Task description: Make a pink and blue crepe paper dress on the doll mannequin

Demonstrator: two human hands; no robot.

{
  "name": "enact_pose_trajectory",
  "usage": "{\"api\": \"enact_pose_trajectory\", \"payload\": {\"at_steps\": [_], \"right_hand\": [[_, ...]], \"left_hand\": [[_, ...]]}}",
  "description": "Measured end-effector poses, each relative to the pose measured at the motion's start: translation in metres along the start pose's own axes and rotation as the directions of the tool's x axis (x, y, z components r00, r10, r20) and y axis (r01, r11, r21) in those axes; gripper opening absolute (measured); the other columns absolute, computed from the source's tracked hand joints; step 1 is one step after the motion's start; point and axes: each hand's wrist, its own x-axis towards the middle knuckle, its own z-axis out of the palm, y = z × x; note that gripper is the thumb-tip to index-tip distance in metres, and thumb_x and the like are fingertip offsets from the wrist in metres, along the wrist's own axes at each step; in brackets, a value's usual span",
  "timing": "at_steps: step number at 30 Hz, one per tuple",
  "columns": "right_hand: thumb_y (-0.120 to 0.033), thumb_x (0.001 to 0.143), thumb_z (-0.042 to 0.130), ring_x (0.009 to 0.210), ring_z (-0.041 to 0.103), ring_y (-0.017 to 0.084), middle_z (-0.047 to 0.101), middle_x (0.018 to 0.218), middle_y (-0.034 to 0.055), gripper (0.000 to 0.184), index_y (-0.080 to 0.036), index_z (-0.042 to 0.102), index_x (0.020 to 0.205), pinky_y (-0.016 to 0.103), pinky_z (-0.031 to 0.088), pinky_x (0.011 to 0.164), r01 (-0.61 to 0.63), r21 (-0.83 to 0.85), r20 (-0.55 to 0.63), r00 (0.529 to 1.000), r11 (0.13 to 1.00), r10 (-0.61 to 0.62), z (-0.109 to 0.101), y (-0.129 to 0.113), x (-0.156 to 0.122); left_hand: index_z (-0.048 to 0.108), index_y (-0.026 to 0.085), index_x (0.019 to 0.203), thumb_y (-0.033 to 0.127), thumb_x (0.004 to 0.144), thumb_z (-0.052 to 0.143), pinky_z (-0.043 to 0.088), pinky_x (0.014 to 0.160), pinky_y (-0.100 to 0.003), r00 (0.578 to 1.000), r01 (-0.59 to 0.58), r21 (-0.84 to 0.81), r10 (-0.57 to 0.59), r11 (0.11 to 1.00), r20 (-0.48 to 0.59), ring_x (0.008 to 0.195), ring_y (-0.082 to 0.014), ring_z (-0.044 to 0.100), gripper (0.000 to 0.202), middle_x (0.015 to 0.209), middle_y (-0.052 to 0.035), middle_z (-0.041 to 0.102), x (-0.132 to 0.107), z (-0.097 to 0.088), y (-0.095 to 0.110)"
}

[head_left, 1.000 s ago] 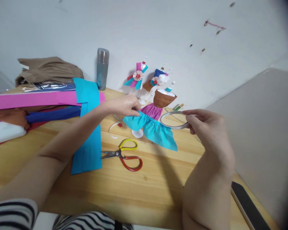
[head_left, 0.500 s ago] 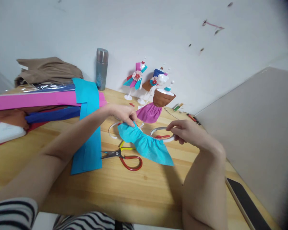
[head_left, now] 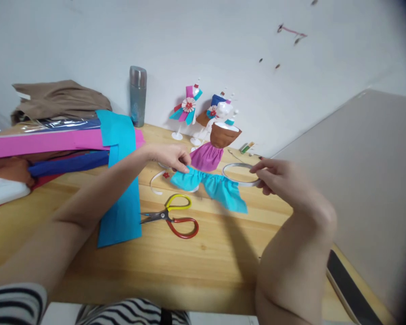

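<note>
Between the fingers of my left hand (head_left: 174, 158) is the left end of a gathered turquoise fabric strip (head_left: 223, 192), ruffled along its upper edge. My right hand (head_left: 275, 178) pinches a roll of narrow white tape (head_left: 246, 183) by its right side. The strip's upper edge meets the roll's left side, so a length of tape seems to run along it. Scissors (head_left: 163, 215) with one yellow and one red handle lie on the table just below the strip, blades pointing left. A small red flower piece (head_left: 166, 175) and a curled white strip (head_left: 152, 185) lie left of the ruffle.
Folded turquoise fabric (head_left: 122, 216) lies on the left, across pink fabric (head_left: 54, 142). A steel flask (head_left: 138, 97) stands by the wall. Small dress forms (head_left: 188, 106), a brown piece (head_left: 225, 135) and a magenta skirt (head_left: 208, 156) are at the back. A phone (head_left: 353, 289) lies at right.
My right hand has moved right and up with the tape roll, and the turquoise strip has lifted and stretched out between both hands. The scissors' yellow handle is now uncovered.
</note>
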Motion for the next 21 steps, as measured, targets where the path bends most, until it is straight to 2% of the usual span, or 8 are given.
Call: {"api": "enact_pose_trajectory", "payload": {"at_steps": [2, 4, 7, 10, 13, 17, 21], "right_hand": [[-0.018, 0.070, 0.053, 0.045, 0.059, 0.013, 0.066, 0.056, 0.0008, 0.020, -0.017, 0.070, 0.081, 0.022, 0.044, 0.047, -0.040, -0.016, -0.105, 0.994, 0.999, 0.038, -0.005, -0.002, -0.004], [-0.022, 0.071, 0.053, 0.047, 0.059, 0.013, 0.066, 0.058, 0.0004, 0.022, -0.018, 0.071, 0.083, 0.022, 0.043, 0.046, -0.063, 0.000, -0.223, 0.973, 0.998, 0.061, -0.009, -0.004, -0.008], [-0.025, 0.070, 0.054, 0.048, 0.058, 0.013, 0.065, 0.058, 0.0002, 0.024, -0.019, 0.072, 0.084, 0.022, 0.042, 0.045, -0.043, 0.068, -0.371, 0.926, 0.997, 0.065, -0.014, -0.004, -0.013], [-0.024, 0.068, 0.054, 0.047, 0.056, 0.012, 0.062, 0.056, -0.0006, 0.024, -0.019, 0.073, 0.081, 0.022, 0.043, 0.046, 0.011, 0.135, -0.452, 0.891, 0.991, 0.052, -0.018, -0.003, -0.018], [-0.024, 0.066, 0.055, 0.046, 0.053, 0.011, 0.060, 0.053, -0.0015, 0.023, -0.019, 0.073, 0.079, 0.021, 0.044, 0.045, 0.039, 0.200, -0.494, 0.867, 0.979, 0.066, -0.020, -0.003, -0.021], [-0.023, 0.064, 0.058, 0.043, 0.049, 0.008, 0.059, 0.051, -0.0015, 0.019, -0.017, 0.072, 0.076, 0.019, 0.039, 0.042, 0.083, 0.322, -0.470, 0.879, 0.943, 0.083, -0.020, -0.008, -0.021], [-0.024, 0.064, 0.061, 0.043, 0.048, 0.007, 0.059, 0.050, -0.0018, 0.017, -0.015, 0.072, 0.074, 0.018, 0.038, 0.041, 0.146, 0.389, -0.458, 0.888, 0.910, 0.053, -0.019, -0.012, -0.022]], "left_hand": [[0.063, 0.014, 0.064, 0.035, 0.081, 0.063, 0.030, 0.048, -0.020, 0.997, -0.037, -0.025, 0.035, 0.999, -0.067, 0.048, -0.0075, 0.044, 0.027, 0.053, 0.0015, 0.052, 0.002, 0.005, 0.007], [0.059, 0.014, 0.061, 0.037, 0.081, 0.064, 0.027, 0.047, -0.021, 0.982, -0.054, -0.033, 0.047, 0.998, -0.182, 0.047, -0.0070, 0.041, 0.031, 0.052, 0.0024, 0.048, 0.004, 0.011, 0.017], [0.048, 0.015, 0.054, 0.037, 0.080, 0.065, 0.023, 0.046, -0.022, 0.930, -0.029, -0.012, 0.023, 0.999, -0.366, 0.048, -0.0063, 0.037, 0.038, 0.052, 0.0035, 0.041, 0.006, 0.022, 0.037], [0.041, 0.016, 0.051, 0.033, 0.080, 0.063, 0.020, 0.046, -0.023, 0.879, -0.011, 0.051, 0.034, 0.999, -0.475, 0.048, -0.0057, 0.031, 0.041, 0.049, 0.0049, 0.034, 0.005, 0.030, 0.057], [0.046, 0.015, 0.052, 0.030, 0.082, 0.060, 0.022, 0.047, -0.023, 0.855, -0.057, 0.133, 0.118, 0.989, -0.506, 0.050, -0.0058, 0.033, 0.037, 0.050, 0.0044, 0.037, 0.000, 0.034, 0.073], [0.063, 0.013, 0.064, 0.030, 0.080, 0.062, 0.029, 0.050, -0.022, 0.897, -0.105, 0.104, 0.140, 0.989, -0.419, 0.055, -0.0069, 0.042, 0.023, 0.057, 0.0023, 0.050, -0.009, 0.029, 0.085], [0.065, 0.013, 0.067, 0.033, 0.082, 0.061, 0.034, 0.053, -0.022, 0.917, -0.075, 0.060, 0.092, 0.995, -0.388, 0.059, -0.0090, 0.048, 0.025, 0.062, 0.0002, 0.055, -0.018, 0.018, 0.083]]}}
